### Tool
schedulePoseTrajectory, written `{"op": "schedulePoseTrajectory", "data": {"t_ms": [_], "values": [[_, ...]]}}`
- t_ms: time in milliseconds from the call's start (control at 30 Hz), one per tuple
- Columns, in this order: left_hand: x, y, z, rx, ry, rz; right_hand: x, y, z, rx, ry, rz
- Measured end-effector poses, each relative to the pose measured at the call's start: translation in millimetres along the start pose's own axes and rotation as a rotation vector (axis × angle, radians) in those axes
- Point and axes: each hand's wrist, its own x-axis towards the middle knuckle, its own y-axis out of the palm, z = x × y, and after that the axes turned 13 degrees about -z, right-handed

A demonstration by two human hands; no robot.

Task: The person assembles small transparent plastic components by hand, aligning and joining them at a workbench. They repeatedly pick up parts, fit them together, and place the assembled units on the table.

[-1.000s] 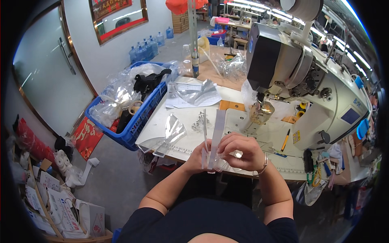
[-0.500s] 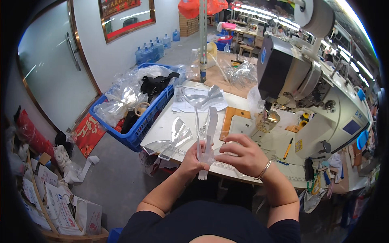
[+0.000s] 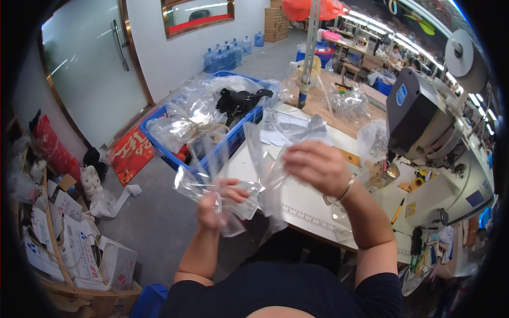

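Note:
My left hand point(image 3: 212, 205) is closed on a clear plastic piece point(image 3: 229, 221) whose shiny, flexible strips fan out up and down around the fingers, in front of the table's left edge. My right hand point(image 3: 321, 167), with a bracelet on its wrist, is over the white sewing table point(image 3: 313, 204). Its fingers, smeared by motion, press together at a second clear plastic strip point(image 3: 273, 185) that stands nearly upright beside the left hand. Behind the right hand, more clear plastic point(image 3: 302, 127) lies over white paper point(image 3: 273, 132).
A sewing machine point(image 3: 424, 114) with a thread spool point(image 3: 466, 52) stands at the right. Left of the table, a blue basket point(image 3: 183, 156) holds plastic and black cloth. A metal pole point(image 3: 309, 58) rises behind. Paper cartons point(image 3: 79, 254) crowd the lower left. An orange pen point(image 3: 397, 210) lies near the machine.
My hands have moved apart, the left one leftward off the table edge. The plastic strips, earlier together in the left hand, are spread between both hands. The view has turned left.

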Motion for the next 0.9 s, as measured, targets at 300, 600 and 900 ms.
{"op": "schedulePoseTrajectory", "data": {"t_ms": [300,600,900], "values": [[-18,-90,-44,-0.395,0.256,-0.358,-55,75,-25,-0.006,0.629,-0.422],[-27,-80,-44,-0.142,0.206,-0.432,-152,113,18,-0.045,0.592,0.494],[-21,30,21,0.532,-0.042,0.072,-118,42,120,0.417,0.953,0.037]]}}
